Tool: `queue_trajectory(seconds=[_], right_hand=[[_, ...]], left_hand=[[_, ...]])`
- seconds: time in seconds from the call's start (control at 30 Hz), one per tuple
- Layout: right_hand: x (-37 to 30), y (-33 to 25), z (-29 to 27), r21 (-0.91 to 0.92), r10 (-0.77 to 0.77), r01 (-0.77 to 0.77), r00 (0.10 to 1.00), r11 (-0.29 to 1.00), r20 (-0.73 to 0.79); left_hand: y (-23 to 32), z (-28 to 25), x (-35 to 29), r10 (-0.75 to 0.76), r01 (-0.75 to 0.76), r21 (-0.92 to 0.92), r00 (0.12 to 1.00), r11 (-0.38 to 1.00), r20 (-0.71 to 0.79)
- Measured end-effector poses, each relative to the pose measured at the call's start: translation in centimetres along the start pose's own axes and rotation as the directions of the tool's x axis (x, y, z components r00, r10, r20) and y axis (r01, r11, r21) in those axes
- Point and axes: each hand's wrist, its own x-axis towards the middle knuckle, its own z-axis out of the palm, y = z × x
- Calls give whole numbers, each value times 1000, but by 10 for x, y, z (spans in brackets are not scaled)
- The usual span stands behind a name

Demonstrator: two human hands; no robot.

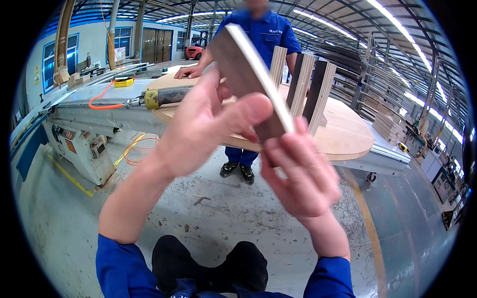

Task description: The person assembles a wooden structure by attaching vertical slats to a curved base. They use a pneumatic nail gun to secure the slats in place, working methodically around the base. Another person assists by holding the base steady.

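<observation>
Raised in front of me is a short wooden board (247, 79) with a dark brown face and a pale edge, tilted with its upper end to the left. My left hand (196, 121) is closed around its left side, thumb across the dark face. At the lower end, the fingers of my right hand (303, 174) grip the same piece, slightly blurred. Behind it, several plywood strips (318, 97), some dark-faced, stand upright on a large rounded wooden panel (343, 131). Left of my left hand lies a dark cylindrical air tool (169, 97) with a yellow end.
An orange hose (102, 105) runs from the tool across the metal machine table (79, 109). A yellow box (124, 82) sits there too. Across the panel stands a co-worker (268, 37) in blue, one hand resting on the wood. Stacked boards (390, 126) are at the right.
</observation>
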Motion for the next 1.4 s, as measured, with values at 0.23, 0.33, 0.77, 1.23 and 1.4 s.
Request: queue_trajectory(seconds=[0.23, 0.33, 0.77, 1.23, 1.4], right_hand=[[-9, -52, 47, 542, 461, -414, 886, 731, 54], [-19, -48, 54, 618, 357, -402, 912, 676, 203], [-14, -76, 84, 715, 408, -492, 859, 497, 309], [-35, -85, 93, 833, 635, -554, 646, 7, 424], [-29, -82, 77, 735, 737, -662, 422, -147, 528]], left_hand=[[9, -42, -37, -305, 295, -85, 942, 952, -140], [9, -63, -42, -326, 308, -185, 942, 933, -75], [-3, -121, -45, -244, 271, -209, 959, 940, 145], [-27, -130, -29, 18, 138, -490, 954, 861, 299], [-29, -123, -20, -4, 106, -353, 961, 930, 278]])
